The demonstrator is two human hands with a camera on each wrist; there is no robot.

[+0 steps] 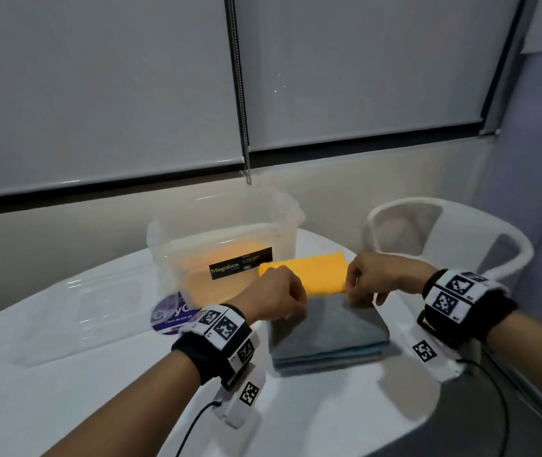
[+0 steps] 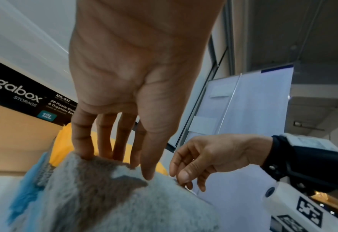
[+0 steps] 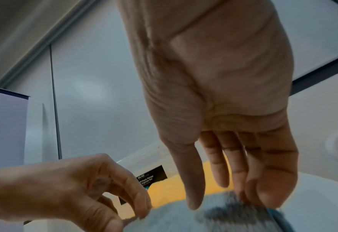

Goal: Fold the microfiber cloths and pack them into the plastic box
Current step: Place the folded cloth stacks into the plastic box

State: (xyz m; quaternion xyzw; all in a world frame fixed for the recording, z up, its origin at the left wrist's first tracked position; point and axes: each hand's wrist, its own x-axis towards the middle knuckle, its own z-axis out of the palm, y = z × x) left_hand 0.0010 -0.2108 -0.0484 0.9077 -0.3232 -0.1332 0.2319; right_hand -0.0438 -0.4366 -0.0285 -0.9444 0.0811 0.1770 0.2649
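- The grey cloth [image 1: 325,321] is seen on top of a small stack of folded cloths, with blue layers [image 1: 329,356] showing at the stack's near edge; the stack lies on the white table [image 1: 98,374], just in front of a folded yellow cloth [image 1: 309,273].
- The grey cloth's far edge is met by both hands: the left hand [image 1: 276,296] is pinching it between thumb and fingers at the far left corner, and the right hand [image 1: 367,280] has its fingers curled down onto the far right corner, where a grip is suggested but cannot be told for sure.
- In the left wrist view the pile is shown as fluffy and thick, so the cloth is judged light, soft and limp, likely to sag and drag the layer beneath.
- Hold is best taken at the two far corners, with only the top layer separated.
- The plastic box [image 1: 223,232] stands open behind and to the left, touching or just beside the yellow cloth; an orange-yellow cloth is seen through its clear wall.
- A clear lid [image 1: 81,311] lies flat on the table to the left, and a round purple sticker [image 1: 170,313] is partly hidden beside the box.
- A white plastic chair [image 1: 444,232] stands to the right, and lowered grey roller blinds [image 1: 98,87] fill the wall behind.
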